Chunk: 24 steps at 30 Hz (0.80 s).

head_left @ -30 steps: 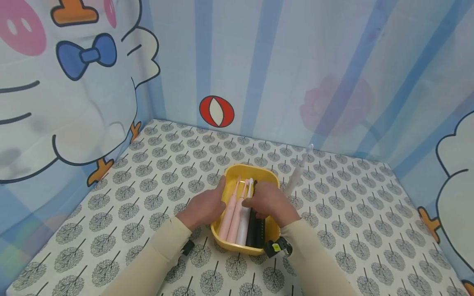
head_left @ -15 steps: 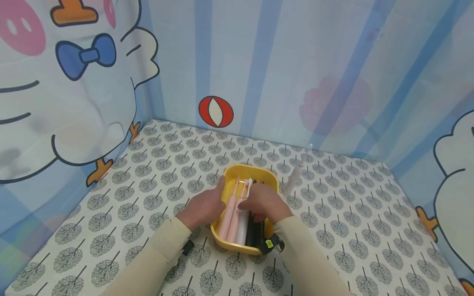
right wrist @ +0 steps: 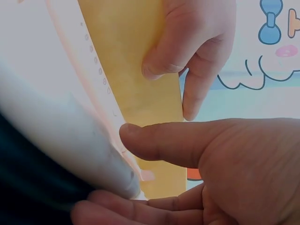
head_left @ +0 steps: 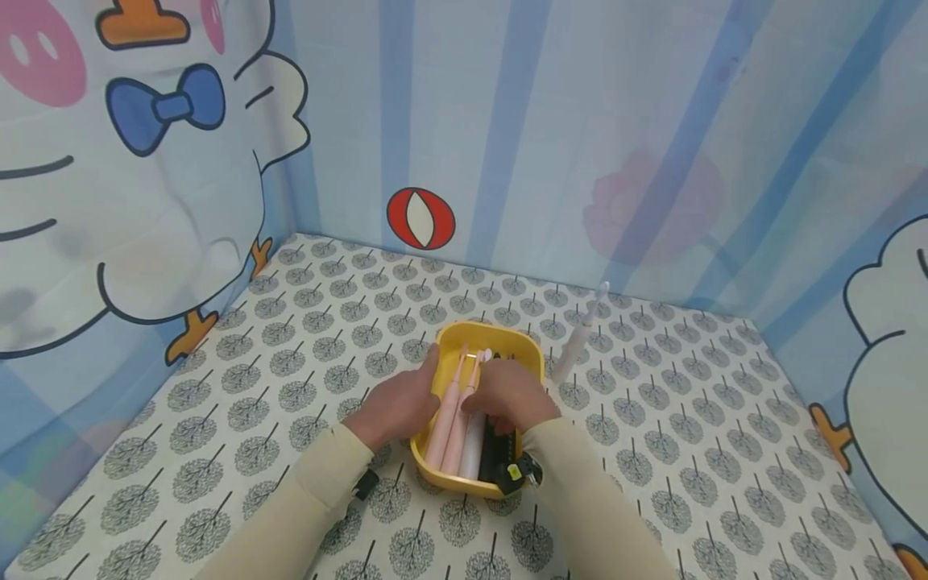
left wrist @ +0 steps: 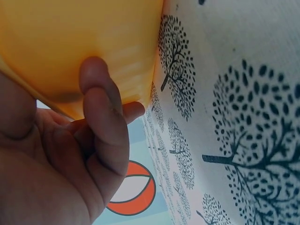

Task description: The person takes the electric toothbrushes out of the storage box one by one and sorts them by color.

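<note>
A yellow basket (head_left: 522,340) stands on the patterned cloth in the head view. Side by side in it lie two pink electric toothbrushes (head_left: 443,419), a white electric toothbrush (head_left: 473,443) and dark ones (head_left: 493,459), partly covered by my hand. My left hand (head_left: 402,407) grips the basket's left wall, thumb inside and fingers outside. My right hand (head_left: 511,392) reaches into the basket from the right. In the right wrist view its thumb and fairly straight fingers (right wrist: 108,206) stand apart on either side of the white toothbrush; no firm grip shows.
Another white toothbrush (head_left: 577,342) lies on the cloth just right of the basket. The table (head_left: 326,322) has a white cloth printed with grey trees. Blue-striped cartoon curtains (head_left: 464,121) hang behind it and along both sides.
My right hand has shifted slightly left inside the basket, over the white toothbrush toward the pink ones. My left hand keeps its grip on the basket wall.
</note>
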Available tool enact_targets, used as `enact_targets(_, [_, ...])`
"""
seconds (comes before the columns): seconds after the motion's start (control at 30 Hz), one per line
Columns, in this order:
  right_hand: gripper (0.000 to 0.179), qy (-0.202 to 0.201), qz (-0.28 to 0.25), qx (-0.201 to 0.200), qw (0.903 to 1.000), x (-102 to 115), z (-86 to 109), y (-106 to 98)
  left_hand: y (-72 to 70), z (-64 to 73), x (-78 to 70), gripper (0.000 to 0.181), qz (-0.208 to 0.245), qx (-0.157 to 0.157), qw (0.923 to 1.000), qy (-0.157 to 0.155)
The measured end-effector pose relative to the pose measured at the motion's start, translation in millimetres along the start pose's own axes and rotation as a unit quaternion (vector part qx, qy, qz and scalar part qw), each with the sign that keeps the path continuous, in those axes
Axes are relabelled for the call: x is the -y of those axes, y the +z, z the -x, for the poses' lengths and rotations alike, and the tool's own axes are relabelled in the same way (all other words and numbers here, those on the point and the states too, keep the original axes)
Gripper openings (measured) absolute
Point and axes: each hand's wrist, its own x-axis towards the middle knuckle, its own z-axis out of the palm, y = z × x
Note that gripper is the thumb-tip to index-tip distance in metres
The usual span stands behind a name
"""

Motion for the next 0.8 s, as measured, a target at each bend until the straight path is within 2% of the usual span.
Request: enact_targets(0.8, [0.021, -0.027, 0.093, -0.013, 0.9953, 0.0, -6.6, 5.8, 0.1, 0.8, -0.8, 0.076, -0.003, -0.005, 1.0, 0.002])
